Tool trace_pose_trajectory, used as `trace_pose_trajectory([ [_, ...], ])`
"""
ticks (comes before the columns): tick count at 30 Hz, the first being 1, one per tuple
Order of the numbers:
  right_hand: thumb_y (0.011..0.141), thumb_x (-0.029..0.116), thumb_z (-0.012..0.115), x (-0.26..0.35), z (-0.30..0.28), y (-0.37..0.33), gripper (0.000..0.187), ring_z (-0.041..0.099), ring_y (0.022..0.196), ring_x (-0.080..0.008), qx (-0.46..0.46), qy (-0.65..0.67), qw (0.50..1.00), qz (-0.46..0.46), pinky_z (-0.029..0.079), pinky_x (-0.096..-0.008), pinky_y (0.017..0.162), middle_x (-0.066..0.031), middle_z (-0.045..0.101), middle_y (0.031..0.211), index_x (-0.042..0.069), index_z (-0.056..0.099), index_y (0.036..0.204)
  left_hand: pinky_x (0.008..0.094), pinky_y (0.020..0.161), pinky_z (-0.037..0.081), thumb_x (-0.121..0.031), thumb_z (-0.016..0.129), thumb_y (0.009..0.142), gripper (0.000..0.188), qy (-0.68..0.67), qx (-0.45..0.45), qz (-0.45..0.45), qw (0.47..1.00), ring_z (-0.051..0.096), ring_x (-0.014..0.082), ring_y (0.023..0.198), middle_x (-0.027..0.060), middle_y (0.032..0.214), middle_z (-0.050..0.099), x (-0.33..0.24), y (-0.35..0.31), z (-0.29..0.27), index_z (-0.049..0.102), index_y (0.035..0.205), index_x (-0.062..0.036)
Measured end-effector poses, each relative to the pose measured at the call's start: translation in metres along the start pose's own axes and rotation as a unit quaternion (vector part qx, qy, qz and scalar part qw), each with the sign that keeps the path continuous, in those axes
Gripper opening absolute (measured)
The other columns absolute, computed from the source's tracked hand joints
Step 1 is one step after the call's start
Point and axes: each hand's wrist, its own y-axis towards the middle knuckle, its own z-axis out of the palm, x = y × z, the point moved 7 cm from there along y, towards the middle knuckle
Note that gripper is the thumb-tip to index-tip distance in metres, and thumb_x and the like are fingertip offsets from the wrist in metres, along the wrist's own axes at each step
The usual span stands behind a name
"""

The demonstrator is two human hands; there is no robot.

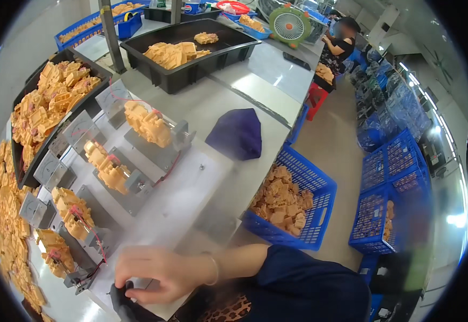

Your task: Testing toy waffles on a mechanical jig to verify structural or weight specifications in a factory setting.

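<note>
My right hand (156, 273), with a thin bracelet at the wrist, reaches in from the lower right. Its thumb and fingers close on a dark, rounded thing (121, 303) at the bottom edge, whose kind I cannot make out. No part of my left hand shows. Just beyond the hand, several grey metal fixtures stand in a row on the white bench (191, 182). Each carries a yellow-orange plastic assembly, such as the nearest one (54, 252) and the farthest one (148, 123). Thin red wires and small panel meters (38, 209) accompany them.
A black tray (102, 70) heaped with yellow plastic parts stands left; loose parts (6, 214) lie beside it. Another black tray (161, 80) stands farther back. A purple cloth (236, 134) lies near the bench edge, above a blue crate (325, 206). A person (341, 45) sits far right.
</note>
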Motion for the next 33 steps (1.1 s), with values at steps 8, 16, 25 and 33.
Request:
trace_pose_trajectory([
  [8, 0.083, 0.002, 0.065, -0.015, 0.004, -0.002, 0.029, 0.057, 0.099, -0.0322, -0.012, 0.000, 1.000, 0.010, 0.048, -0.0385, 0.086, -0.0144, 0.059, 0.108, 0.000, 0.056, 0.111, 0.0338, 0.082, 0.050, -0.013, 0.064, 0.090, 0.034, -0.081, -0.070, -0.187, 0.977, 0.061, 0.0262, 0.097, 0.0184, 0.111, 0.061, 0.057, -0.014, 0.001, 0.055, 0.118, 0.0044],
  [16, 0.081, 0.006, 0.067, -0.016, 0.003, -0.005, 0.029, 0.057, 0.094, -0.0317, 0.001, 0.019, 0.997, 0.071, 0.047, -0.0378, 0.083, -0.0145, 0.057, 0.103, 0.001, 0.054, 0.107, 0.0295, 0.085, 0.046, -0.011, 0.059, 0.091, 0.037, -0.105, -0.144, -0.250, 0.952, 0.058, 0.0219, 0.102, 0.0152, 0.115, 0.057, 0.079, -0.030, 0.002, 0.049, 0.124, 0.0048],
  [25, 0.079, 0.007, 0.067, -0.016, 0.009, -0.007, 0.027, 0.055, 0.095, -0.0330, -0.001, 0.000, 0.999, 0.041, 0.046, -0.0377, 0.083, -0.0147, 0.054, 0.104, 0.002, 0.051, 0.100, 0.0246, 0.088, 0.043, -0.008, 0.053, 0.092, 0.041, -0.090, -0.290, -0.330, 0.894, 0.054, 0.0171, 0.107, 0.0115, 0.119, 0.053, 0.095, -0.051, 0.014, 0.042, 0.130, 0.0052],
  [33, 0.078, 0.009, 0.069, -0.019, 0.008, -0.007, 0.028, 0.053, 0.091, -0.0319, 0.003, -0.013, 0.997, 0.081, 0.045, -0.0375, 0.079, -0.0143, 0.053, 0.102, 0.002, 0.052, 0.100, 0.0250, 0.091, 0.041, -0.012, 0.053, 0.091, 0.042, -0.029, -0.286, -0.132, 0.949, 0.053, 0.0160, 0.110, 0.0119, 0.115, 0.054, 0.089, -0.053, 0.008, 0.044, 0.128, 0.0050],
])
